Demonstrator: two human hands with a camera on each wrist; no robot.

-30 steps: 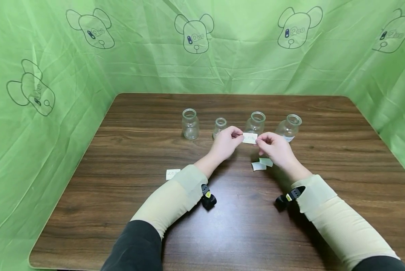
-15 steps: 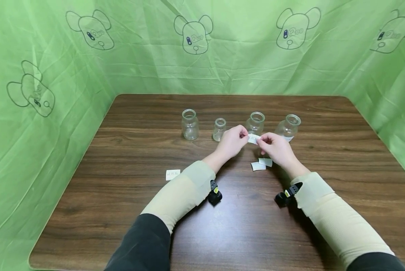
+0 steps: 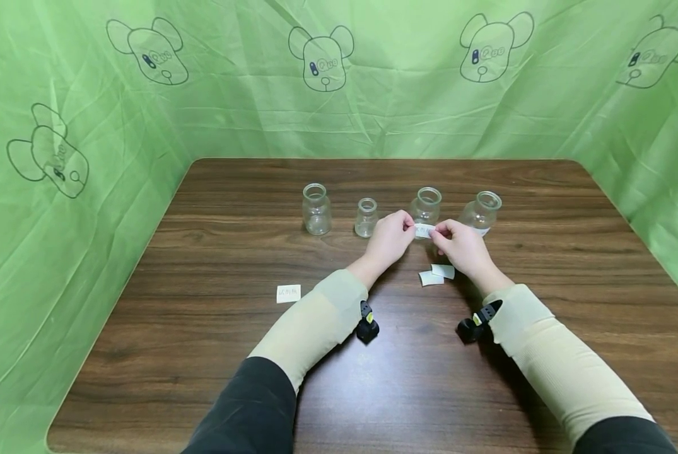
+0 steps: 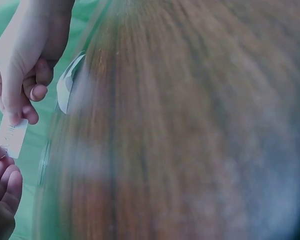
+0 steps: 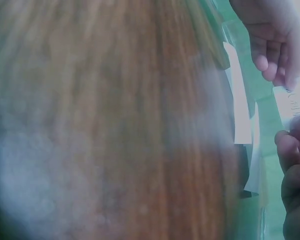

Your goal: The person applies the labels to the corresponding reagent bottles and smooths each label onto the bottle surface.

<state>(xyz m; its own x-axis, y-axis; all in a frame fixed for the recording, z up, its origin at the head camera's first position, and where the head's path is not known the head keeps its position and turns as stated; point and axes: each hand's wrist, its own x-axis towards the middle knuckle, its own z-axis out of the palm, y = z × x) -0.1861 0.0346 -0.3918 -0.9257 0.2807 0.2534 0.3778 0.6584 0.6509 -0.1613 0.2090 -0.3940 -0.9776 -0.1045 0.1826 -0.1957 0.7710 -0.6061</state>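
Observation:
A small white label [image 3: 424,231] with handwriting is stretched between both hands in front of a clear glass jar [image 3: 427,205], at about its lower half. Whether the label touches the glass I cannot tell. My left hand [image 3: 391,239] pinches the label's left end between thumb and finger, while my right hand [image 3: 465,249] pinches its right end. The left wrist view also shows the label [image 4: 12,137] held at both ends. Just right of this jar stands another glass jar [image 3: 482,213], tilted-looking in the view, with a white label low on its front, partly hidden by my right hand.
A glass jar [image 3: 317,211] and a smaller glass jar [image 3: 366,219] stand to the left along the same row. Two pale paper pieces [image 3: 431,278] overlap on the wooden table [image 3: 202,353] below my hands. Another written label [image 3: 288,294] lies at the left.
My left hand has shifted right. The label has moved slightly right with it, bowing half a second ago and looking flatter now. My right hand has barely moved.

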